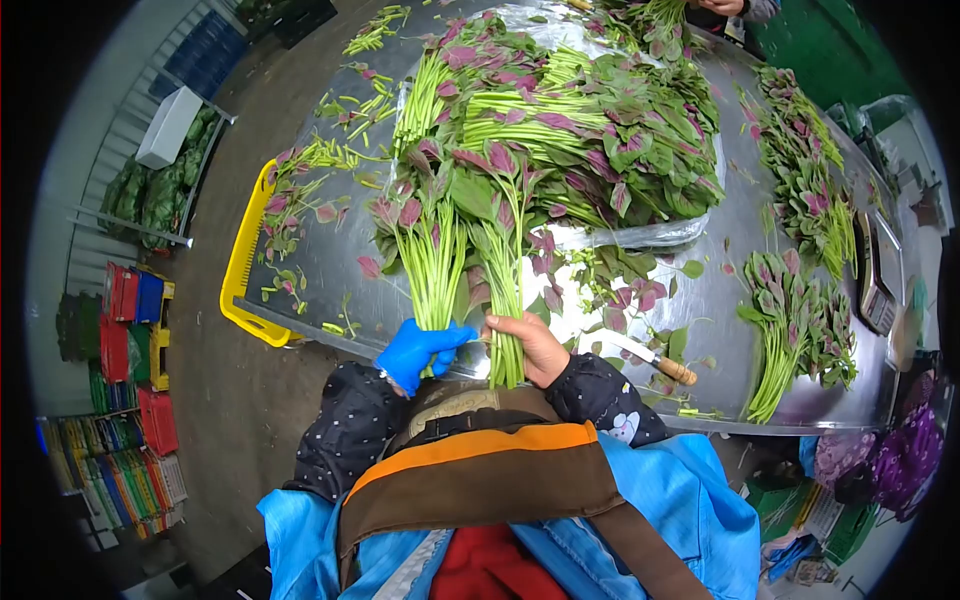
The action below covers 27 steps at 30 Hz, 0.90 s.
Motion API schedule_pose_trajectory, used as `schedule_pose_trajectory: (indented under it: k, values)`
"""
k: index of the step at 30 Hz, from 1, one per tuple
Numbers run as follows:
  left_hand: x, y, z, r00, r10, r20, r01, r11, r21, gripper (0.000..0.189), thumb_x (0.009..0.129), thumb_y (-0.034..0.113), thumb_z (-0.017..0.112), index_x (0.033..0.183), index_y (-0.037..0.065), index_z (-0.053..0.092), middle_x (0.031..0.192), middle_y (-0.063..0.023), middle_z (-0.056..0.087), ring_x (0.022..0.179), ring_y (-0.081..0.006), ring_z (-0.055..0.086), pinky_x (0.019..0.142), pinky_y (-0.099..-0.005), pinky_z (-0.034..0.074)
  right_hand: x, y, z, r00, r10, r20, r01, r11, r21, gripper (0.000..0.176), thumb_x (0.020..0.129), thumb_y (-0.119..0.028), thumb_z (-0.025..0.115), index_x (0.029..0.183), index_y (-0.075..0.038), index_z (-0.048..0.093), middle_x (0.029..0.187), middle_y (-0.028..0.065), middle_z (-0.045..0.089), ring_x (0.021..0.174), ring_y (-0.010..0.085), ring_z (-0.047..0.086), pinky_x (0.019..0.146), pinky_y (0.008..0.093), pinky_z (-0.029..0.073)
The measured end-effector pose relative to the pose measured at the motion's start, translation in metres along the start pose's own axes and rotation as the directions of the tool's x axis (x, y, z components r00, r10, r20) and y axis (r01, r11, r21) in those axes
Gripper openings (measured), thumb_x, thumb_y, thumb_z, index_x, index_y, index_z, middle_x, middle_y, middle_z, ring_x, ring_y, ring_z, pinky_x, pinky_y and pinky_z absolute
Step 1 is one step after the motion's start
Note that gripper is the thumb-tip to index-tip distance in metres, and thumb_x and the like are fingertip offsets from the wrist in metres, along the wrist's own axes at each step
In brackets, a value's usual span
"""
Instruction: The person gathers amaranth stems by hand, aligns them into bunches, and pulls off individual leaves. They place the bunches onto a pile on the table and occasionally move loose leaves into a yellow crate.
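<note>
My left hand [418, 356], in a blue glove, is closed around the stems of a bunch of red-and-green amaranth [434, 255]. Bare-fingered, my right hand [532, 347] grips a second, slimmer amaranth bunch [503, 270] by its lower stems. Both bunches stand side by side, leaves pointing away from me, close to the table's near edge. Right of my right hand lies a knife [640, 352] with a wooden handle. Beyond the bunches, a large heap of amaranth [580, 130] rests on clear plastic.
Loose leaves and stem ends litter the metal table [700, 375]. A yellow crate [244, 250] sits at its left edge. More bunches [790, 330] lie on the right beside a scale [880, 275]. Another person's hand [722, 7] shows at the far side.
</note>
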<state>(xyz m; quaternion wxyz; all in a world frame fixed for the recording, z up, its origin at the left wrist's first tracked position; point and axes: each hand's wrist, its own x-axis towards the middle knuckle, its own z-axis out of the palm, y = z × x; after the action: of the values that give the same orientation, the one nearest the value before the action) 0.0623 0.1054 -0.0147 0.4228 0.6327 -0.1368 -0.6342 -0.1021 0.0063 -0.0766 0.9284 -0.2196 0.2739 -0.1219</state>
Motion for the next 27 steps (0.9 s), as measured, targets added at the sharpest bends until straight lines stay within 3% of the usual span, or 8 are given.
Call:
schedule_pose_trajectory:
  k: [4,9,14,16,18,19,25,27]
  values:
    - [-0.025,0.001,-0.028,0.995,-0.074,0.07,0.07,0.996,0.056,0.018,0.079,0.017,0.069,0.089,0.003,0.063,0.056,0.001,0.048,0.041,-0.0078,0.038,0.038,-0.0219,0.026,0.001,-0.002,-0.005,0.997,-0.076,0.0,0.076,0.997,-0.002,0.014,0.088,-0.016,0.06,0.094,-0.003,0.056,0.08,0.0069,0.061,0.07,0.0141,0.06,0.064,0.0264,0.05]
    - [-0.042,0.016,-0.086,0.903,0.154,-0.401,0.105,0.826,0.553,0.017,0.079,0.013,0.067,0.09,0.001,0.063,0.06,-0.0011,0.053,0.043,-0.0088,0.046,0.04,-0.0233,0.038,-0.008,-0.012,-0.006,0.937,-0.349,0.03,0.342,0.891,-0.3,0.016,0.09,-0.014,0.055,0.095,0.001,0.052,0.085,0.008,0.059,0.077,0.0142,0.059,0.069,0.027,0.048]
    - [-0.044,0.023,-0.054,0.979,0.194,0.067,-0.181,0.969,-0.166,0.029,0.086,0.016,0.06,0.107,-0.003,0.058,0.091,-0.0122,0.063,0.069,-0.0162,0.061,0.061,-0.031,0.051,-0.022,-0.019,0.025,0.884,-0.462,0.075,0.457,0.816,-0.355,0.019,0.092,-0.018,0.055,0.1,-0.001,0.054,0.09,0.0039,0.06,0.081,0.0098,0.054,0.073,0.0261,0.045]
    - [-0.03,0.016,-0.011,0.991,0.125,-0.057,-0.133,0.973,-0.189,0.029,0.089,0.019,0.058,0.106,-0.004,0.058,0.1,-0.0153,0.064,0.091,-0.0249,0.063,0.078,-0.0351,0.052,-0.012,-0.01,0.03,0.917,-0.398,0.039,0.373,0.818,-0.438,0.022,0.091,-0.021,0.057,0.1,-0.001,0.054,0.09,0.0027,0.059,0.083,0.0085,0.052,0.074,0.0257,0.044]
    - [0.005,-0.015,-0.01,0.987,0.119,0.111,-0.121,0.993,0.011,0.036,0.088,0.02,0.06,0.117,0.001,0.053,0.105,-0.0107,0.062,0.092,-0.0213,0.062,0.081,-0.0332,0.05,0.001,0.002,0.028,0.935,-0.354,0.04,0.329,0.816,-0.475,0.03,0.091,-0.028,0.058,0.104,-0.001,0.055,0.094,0.0028,0.06,0.089,0.0084,0.051,0.078,0.0263,0.043]
    - [0.014,-0.031,0.009,0.953,0.303,-0.014,-0.303,0.952,-0.047,0.041,0.086,0.016,0.062,0.122,0.002,0.05,0.106,-0.0107,0.061,0.089,-0.0216,0.062,0.081,-0.0334,0.05,0.004,0.006,0.023,0.933,-0.359,0.029,0.324,0.804,-0.499,0.032,0.091,-0.029,0.056,0.107,-0.001,0.055,0.095,0.0037,0.06,0.09,0.0092,0.052,0.079,0.0268,0.043]
    - [0.019,-0.052,0.006,0.962,0.065,0.264,-0.036,0.993,-0.114,0.048,0.081,0.008,0.065,0.125,0.001,0.048,0.11,-0.011,0.061,0.099,-0.0203,0.059,0.086,-0.0332,0.049,0.002,0.008,-0.001,0.968,-0.251,0.012,0.2,0.738,-0.644,0.04,0.094,-0.034,0.05,0.111,0.002,0.056,0.104,0.0082,0.061,0.095,0.014,0.053,0.085,0.0301,0.042]
    - [0.016,-0.047,0.006,0.963,0.043,0.265,-0.004,0.989,-0.148,0.049,0.079,0.005,0.065,0.125,0.001,0.048,0.112,-0.0109,0.06,0.102,-0.0195,0.059,0.087,-0.0331,0.048,-0.005,0.006,-0.007,0.959,-0.281,0.023,0.223,0.707,-0.671,0.034,0.091,-0.028,0.056,0.106,0.002,0.059,0.087,0.0044,0.062,0.076,0.0085,0.053,0.071,0.0248,0.044]
